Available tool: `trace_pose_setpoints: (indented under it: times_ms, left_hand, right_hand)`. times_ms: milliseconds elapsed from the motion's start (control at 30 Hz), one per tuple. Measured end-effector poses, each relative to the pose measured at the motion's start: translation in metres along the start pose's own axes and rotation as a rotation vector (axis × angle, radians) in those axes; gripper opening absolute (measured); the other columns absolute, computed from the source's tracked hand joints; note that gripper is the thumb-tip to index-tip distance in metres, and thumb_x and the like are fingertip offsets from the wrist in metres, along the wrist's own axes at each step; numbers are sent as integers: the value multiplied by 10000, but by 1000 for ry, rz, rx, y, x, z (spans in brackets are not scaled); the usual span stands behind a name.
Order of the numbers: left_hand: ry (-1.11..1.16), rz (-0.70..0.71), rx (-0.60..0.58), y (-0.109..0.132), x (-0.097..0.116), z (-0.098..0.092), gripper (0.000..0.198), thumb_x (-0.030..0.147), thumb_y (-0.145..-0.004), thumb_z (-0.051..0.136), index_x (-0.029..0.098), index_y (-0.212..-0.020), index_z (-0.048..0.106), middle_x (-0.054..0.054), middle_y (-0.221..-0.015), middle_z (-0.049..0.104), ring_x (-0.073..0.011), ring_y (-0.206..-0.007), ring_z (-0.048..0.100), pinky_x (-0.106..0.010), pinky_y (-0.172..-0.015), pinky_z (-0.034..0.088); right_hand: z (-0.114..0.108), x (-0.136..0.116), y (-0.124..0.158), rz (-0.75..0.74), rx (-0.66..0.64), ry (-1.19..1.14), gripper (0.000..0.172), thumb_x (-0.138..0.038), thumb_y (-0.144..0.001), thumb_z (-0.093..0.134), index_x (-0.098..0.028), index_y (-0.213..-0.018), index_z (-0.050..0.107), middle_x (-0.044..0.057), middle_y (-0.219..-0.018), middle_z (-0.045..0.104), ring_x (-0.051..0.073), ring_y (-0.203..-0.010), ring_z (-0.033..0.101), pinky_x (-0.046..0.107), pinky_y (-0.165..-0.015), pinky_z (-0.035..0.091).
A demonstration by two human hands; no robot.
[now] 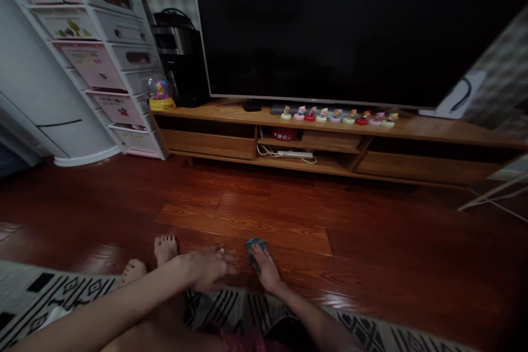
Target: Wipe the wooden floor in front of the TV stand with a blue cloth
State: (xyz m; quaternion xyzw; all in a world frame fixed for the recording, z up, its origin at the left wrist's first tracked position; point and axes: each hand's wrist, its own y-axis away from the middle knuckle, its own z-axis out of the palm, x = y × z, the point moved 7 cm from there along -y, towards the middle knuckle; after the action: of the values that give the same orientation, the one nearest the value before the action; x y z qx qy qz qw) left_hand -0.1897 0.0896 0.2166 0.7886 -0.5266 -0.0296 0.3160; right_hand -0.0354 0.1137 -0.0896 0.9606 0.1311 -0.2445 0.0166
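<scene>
My left hand (211,268) is stretched out low over the wooden floor, its fingers apart and slightly blurred. Something small and shiny shows on one finger; the hand appears to hold nothing. To its right, my right hand (267,270) has its fingers over a small blue-grey, cloth-like thing (254,243). Only the upper edge and left side of that thing show past the fingers, so its exact kind is unclear. A short gap separates the two hands.
Bare feet (165,248) rest by the patterned rug (231,308). Beyond the floor (247,214) stands a wooden TV cabinet (206,143) with a row of several small figurines (338,115), a large television (330,27) and a snow globe (160,93). A drawer tower (124,55) stands left.
</scene>
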Motion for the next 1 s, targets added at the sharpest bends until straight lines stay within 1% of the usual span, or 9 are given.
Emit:
trace_pose_setpoints:
  times_ms: [100, 200, 300, 367, 467, 633, 733, 833, 1000]
  left_hand:
    - [-9, -2, 1, 1, -2, 4, 435, 305, -938, 575, 296, -1373, 581, -88, -1519, 515, -282, -1447, 400, -514, -1203, 300]
    - [-17, -4, 2, 2, -2, 5, 428, 320, -944, 564, 306, -1371, 579, -73, -1511, 527, -266, -1454, 390, -494, -1205, 304]
    - [-14, -10, -9, 1, -2, 6, 416, 320, -941, 571, 301, -1356, 592, -74, -1511, 526, -270, -1455, 388, -492, -1202, 313]
    - [-13, -2, -4, -1, -2, 6, 416, 308, -930, 591, 291, -1345, 603, -84, -1510, 526, -280, -1445, 405, -507, -1199, 317]
    - [-31, 20, 34, -4, -2, 3, 417, 301, -918, 610, 300, -1334, 613, -81, -1509, 528, -271, -1427, 434, -489, -1193, 334]
    - [-47, 24, 67, -6, 0, -3, 424, 308, -924, 600, 326, -1348, 606, -55, -1502, 538, -259, -1405, 466, -447, -1172, 373]
    - [-29, 26, 78, -4, 1, -6, 449, 317, -928, 596, 310, -1376, 585, -71, -1516, 519, -269, -1411, 457, -447, -1166, 381]
    - [-22, 27, 70, -2, 2, -7, 444, 310, -933, 589, 304, -1377, 584, -84, -1532, 497, -278, -1419, 445, -471, -1170, 373]
    - [-22, -9, 15, -1, 1, -3, 424, 292, -925, 598, 311, -1348, 602, -77, -1517, 518, -294, -1423, 437, -507, -1171, 365]
  right_hand:
    - [-49, 77, 6, 293, 125, 71, 585, -216, -950, 318, -234, -1526, 422, 60, -1609, 369, 192, -1507, 272, 468, -1221, 243]
    - [-92, 146, 39, 627, 247, 185, 622, -263, -958, 256, -174, -1569, 334, 82, -1638, 304, 211, -1530, 202, 454, -1221, 222]
    - [-109, 179, 76, 847, 314, 269, 658, -305, -965, 213, -109, -1592, 244, 118, -1660, 231, 241, -1541, 152, 468, -1222, 202]
    - [-101, 176, 91, 885, 306, 302, 670, -329, -969, 211, -92, -1596, 213, 134, -1663, 211, 263, -1544, 136, 485, -1224, 184]
    - [-63, 138, 93, 777, 232, 304, 665, -348, -975, 239, -145, -1606, 201, 116, -1662, 218, 274, -1546, 120, 526, -1225, 157]
    - [6, 31, 59, 287, -42, 158, 659, -363, -964, 387, -294, -1599, 227, 20, -1681, 143, 240, -1550, 94, 508, -1238, 147]
    - [8, -4, 29, 46, -208, 64, 704, -325, -905, 503, -344, -1574, 287, -2, -1679, 150, 223, -1546, 124, 476, -1241, 162]
    - [-24, 20, 2, 40, -217, 68, 713, -260, -870, 512, -323, -1558, 338, 16, -1669, 207, 207, -1537, 170, 457, -1236, 178]
    - [-97, 137, 21, 468, 92, 246, 613, -257, -951, 323, -234, -1564, 346, 48, -1660, 253, 196, -1533, 182, 440, -1223, 210]
